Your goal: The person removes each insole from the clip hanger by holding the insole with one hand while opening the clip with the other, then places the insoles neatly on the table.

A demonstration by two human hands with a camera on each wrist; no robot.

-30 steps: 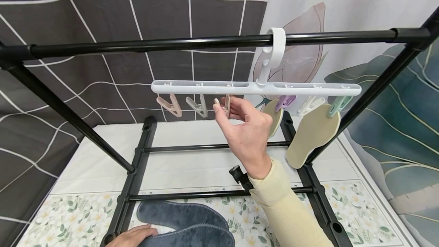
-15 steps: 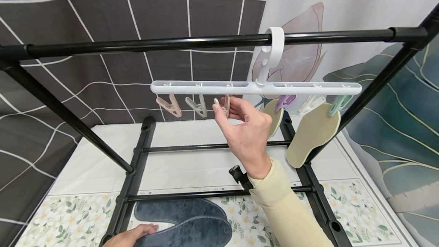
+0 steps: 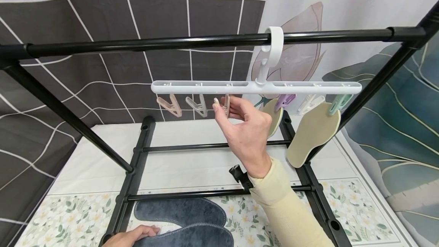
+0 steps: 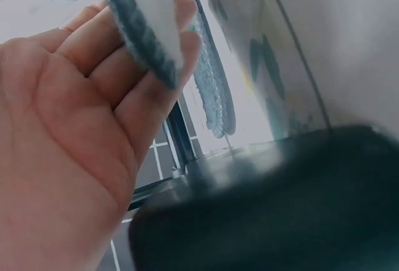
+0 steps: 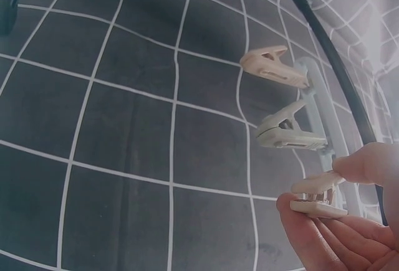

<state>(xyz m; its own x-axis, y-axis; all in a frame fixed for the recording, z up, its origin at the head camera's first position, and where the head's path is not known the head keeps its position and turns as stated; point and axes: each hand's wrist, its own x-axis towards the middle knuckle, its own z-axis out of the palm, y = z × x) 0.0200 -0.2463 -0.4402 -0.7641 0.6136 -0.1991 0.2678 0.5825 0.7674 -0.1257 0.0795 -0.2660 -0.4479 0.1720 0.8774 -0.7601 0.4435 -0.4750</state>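
Observation:
My right hand [image 3: 245, 132] is raised under the white hanger [image 3: 205, 88], pinching a beige clothespin [image 5: 318, 199] between thumb and fingers. To its left hang a grey-green clothespin [image 3: 197, 106] and a pale pink clothespin [image 3: 170, 106]. Low in the head view, my left hand [image 3: 133, 235] holds the edge of a blue-grey plush insole [image 3: 192, 236]. The left wrist view shows that insole's pale underside [image 4: 156, 19] against the fingers; the thumb is hidden there. A second plush insole [image 3: 181, 210] lies just beyond it.
The hanger hooks over a black rack bar [image 3: 154, 43]. On its right side, beige insoles [image 3: 312, 136] hang, one from a green clothespin [image 3: 339, 104] and one by a purple clothespin [image 3: 284, 100], with a white clothespin [image 3: 310, 103] between. A floral cloth [image 3: 75, 216] lies beneath.
The near plush insole swung up toward the far one, then came back down slightly in my left hand. My right hand keeps its pinch on the clothespin in place.

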